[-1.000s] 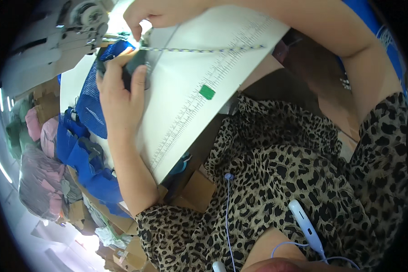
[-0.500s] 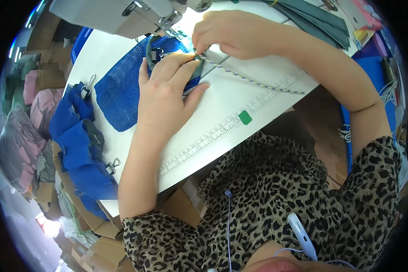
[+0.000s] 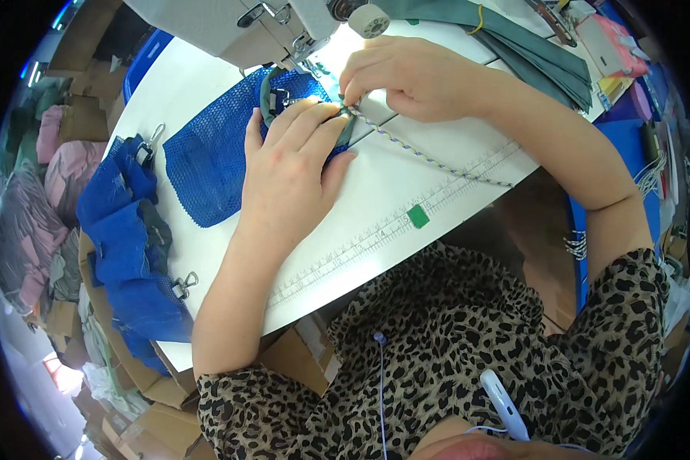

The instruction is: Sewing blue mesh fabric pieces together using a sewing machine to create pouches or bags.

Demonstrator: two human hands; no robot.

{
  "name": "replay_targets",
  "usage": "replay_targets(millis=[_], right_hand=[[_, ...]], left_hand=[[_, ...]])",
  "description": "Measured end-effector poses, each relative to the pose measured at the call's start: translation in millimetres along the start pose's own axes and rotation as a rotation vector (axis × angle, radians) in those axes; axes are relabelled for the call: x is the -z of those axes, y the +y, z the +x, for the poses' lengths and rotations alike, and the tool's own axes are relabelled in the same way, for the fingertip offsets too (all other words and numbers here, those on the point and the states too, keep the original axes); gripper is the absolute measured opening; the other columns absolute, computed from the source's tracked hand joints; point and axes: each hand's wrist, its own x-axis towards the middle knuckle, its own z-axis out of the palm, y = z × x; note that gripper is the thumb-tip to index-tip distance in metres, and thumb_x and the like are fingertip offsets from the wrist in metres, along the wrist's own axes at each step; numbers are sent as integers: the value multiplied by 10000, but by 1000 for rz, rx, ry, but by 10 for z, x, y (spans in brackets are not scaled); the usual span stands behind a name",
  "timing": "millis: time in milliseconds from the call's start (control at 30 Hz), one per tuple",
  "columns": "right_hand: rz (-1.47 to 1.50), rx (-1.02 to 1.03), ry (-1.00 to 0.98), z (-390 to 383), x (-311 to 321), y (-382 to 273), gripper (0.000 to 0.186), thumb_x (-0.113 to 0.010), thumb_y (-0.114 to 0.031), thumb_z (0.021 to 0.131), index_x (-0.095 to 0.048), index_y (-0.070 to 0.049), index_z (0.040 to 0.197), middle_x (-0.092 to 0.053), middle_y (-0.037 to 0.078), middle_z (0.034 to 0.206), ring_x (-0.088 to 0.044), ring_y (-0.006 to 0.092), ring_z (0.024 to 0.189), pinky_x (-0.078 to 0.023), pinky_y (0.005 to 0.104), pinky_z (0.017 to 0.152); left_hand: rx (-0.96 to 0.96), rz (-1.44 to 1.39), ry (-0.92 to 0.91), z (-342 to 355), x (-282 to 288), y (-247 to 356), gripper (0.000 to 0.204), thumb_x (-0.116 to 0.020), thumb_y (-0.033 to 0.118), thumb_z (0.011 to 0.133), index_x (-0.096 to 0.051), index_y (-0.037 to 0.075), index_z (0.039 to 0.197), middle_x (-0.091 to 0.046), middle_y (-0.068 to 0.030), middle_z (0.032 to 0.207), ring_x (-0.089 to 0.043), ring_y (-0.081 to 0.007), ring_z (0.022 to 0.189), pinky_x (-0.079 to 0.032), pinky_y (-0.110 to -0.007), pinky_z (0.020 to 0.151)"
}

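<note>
white worktop carried blue mesh fabric under a grey sewing machine. left hand pressed it flat with fingers spread; right hand pinched a braided cord by the needle, where fingertips risked a prick or the cord could slip askew.

Green label: a small green rectangular sticker on the white table top, just above the printed ruler strip along the near edge.
Ruler strip: a long, narrow band of dark tick marks and figures on white, following the table's front edge.
Cardboard boxes: brown corrugated cartons on the floor at the lower left, under and beside the table, flaps partly open.
More cartons: brown cardboard boxes at the upper left, behind heaps of cloth.
Flat packets: pink, white and yellow flat packets stacked at the table's far right corner; details too small to tell.
</note>
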Motion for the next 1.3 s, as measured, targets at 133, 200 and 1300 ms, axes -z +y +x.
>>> replay_targets(millis=[133, 200, 1300], right_hand=[[17, -83, -90, 16, 47, -38, 336, -485, 98, 712, -670, -72, 936, -638, 40, 1094, -578, 239, 1070, -453, 379, 946], [51, -94, -83, 14, 47, -40, 327, -485, 95, 720, -669, -70, 934, -639, 43, 1097, -581, 239, 1077, -449, 385, 948], [21, -98, -84, 24, 16, -91, 388, -469, 114, 687, -691, -50, 960, -643, 51, 1116, -572, 249, 1031, -459, 382, 930]], left_hand=[[16, 12, -11, -18, 2, 4, 322, -719, 183, 823, -656, 80, 1121, -603, -53, 1222, -529, -244, 1230, -321, -536, 1068], [13, 19, -4, -29, 14, 11, 310, -716, 211, 829, -655, 99, 1112, -592, -51, 1227, -523, -244, 1227, -318, -586, 1070], [-3, 156, 25, -34, 2, 163, 264, -669, 151, 836, -658, 80, 1089, -553, -53, 999, -562, -220, 1092, -368, -614, 1024]])
